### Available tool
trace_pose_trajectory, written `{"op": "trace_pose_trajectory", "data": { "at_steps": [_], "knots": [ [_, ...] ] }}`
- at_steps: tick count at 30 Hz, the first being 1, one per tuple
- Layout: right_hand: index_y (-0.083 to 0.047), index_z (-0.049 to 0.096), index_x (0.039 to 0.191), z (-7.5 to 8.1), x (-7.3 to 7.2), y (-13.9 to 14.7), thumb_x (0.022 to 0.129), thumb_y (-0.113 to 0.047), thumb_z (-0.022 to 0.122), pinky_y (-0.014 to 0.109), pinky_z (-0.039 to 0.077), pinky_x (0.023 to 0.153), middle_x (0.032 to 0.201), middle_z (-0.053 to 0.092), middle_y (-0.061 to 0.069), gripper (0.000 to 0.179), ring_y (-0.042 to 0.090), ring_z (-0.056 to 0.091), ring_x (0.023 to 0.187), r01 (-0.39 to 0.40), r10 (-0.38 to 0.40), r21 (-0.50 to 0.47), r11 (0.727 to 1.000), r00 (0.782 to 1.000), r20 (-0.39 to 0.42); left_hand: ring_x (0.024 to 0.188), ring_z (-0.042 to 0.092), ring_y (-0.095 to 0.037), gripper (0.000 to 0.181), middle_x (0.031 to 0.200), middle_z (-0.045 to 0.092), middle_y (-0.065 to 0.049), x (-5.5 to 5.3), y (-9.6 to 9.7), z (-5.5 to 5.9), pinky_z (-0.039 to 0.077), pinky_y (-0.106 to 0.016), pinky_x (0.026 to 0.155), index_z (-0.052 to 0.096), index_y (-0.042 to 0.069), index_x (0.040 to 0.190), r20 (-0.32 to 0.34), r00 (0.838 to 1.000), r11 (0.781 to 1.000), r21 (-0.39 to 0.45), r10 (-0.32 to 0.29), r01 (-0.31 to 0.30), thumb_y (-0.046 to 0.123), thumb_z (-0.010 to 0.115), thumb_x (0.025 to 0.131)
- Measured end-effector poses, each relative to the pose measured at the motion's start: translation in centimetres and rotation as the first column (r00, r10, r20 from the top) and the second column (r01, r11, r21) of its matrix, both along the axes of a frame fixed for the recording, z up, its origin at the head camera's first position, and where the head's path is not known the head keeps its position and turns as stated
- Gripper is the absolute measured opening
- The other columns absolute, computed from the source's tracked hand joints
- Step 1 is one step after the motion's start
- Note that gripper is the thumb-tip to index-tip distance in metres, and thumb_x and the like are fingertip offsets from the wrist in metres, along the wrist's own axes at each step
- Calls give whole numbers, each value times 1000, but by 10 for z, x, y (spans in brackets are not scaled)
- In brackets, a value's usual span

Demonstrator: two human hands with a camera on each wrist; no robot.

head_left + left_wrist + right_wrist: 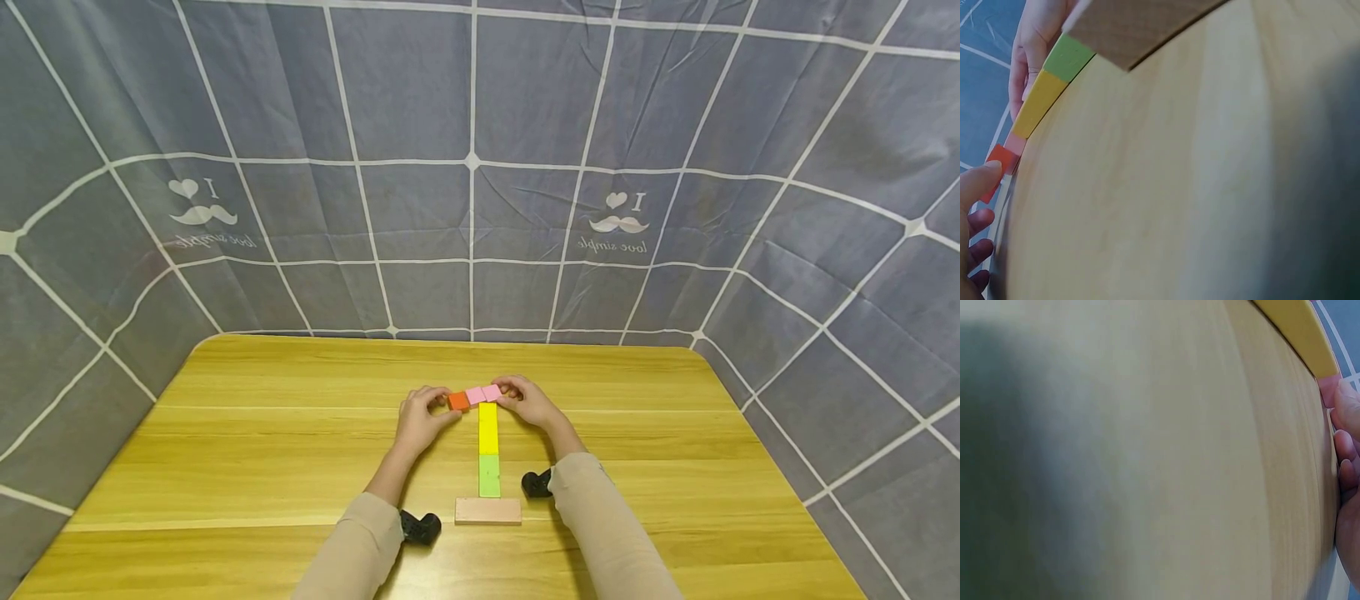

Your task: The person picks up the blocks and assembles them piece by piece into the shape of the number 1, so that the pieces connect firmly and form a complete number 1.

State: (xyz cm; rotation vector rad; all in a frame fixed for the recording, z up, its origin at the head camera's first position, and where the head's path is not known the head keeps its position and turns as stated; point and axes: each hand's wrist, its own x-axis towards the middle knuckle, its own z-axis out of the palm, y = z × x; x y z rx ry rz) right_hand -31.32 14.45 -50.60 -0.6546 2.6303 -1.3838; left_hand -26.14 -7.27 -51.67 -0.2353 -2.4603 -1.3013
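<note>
My left hand [418, 419] pinches an orange block [458, 402] between thumb and fingers. Right of it, two pink blocks [475, 397] continue a slightly slanting row. At the row's other end, my right hand [531, 403] grips the outer pink block [491, 392], its fingers curled, as the right wrist view shows in part. Below the row a yellow block [488, 428] stretches toward me, end to end with a light green block [489, 476]. A pale brown block [487, 511] lies crosswise at the near end of this column. The left wrist view shows the thumb on the orange block [999, 164].
All the blocks lie on a wood-grain table [262, 450]. A grey curtain [412, 217] with white grid lines hangs behind and at both sides. Black devices [421, 528] stick out at both sleeve cuffs.
</note>
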Motion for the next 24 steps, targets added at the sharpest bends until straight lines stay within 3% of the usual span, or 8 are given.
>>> {"op": "trace_pose_trajectory", "data": {
  "at_steps": [6,14,24],
  "knots": [
    [7,55,115,0,1,1,88,-3,58,29,39,73,96,55,16,29,20,46,81,-17,17,-11,1000,1000,-12,78,46,-20,29,80,60,-3,0,1,0,31,-38,77,68,8,93,13,1000,999,-52,9,-8,20,80,69],
    [14,52,114,27,19,-5,86,5,56,35,38,74,97,53,27,30,30,46,82,-23,23,-35,999,1000,19,77,44,-20,28,79,59,-2,3,2,1,30,-38,75,68,9,92,6,1000,996,-90,12,-12,21,79,69],
    [5,56,116,-1,0,2,88,-5,58,26,39,74,97,55,14,30,17,46,82,-14,14,6,1000,1000,-11,79,44,-20,30,82,60,-2,2,2,0,30,-38,76,68,9,93,14,1000,993,-112,26,-24,24,79,69]
  ]
}}
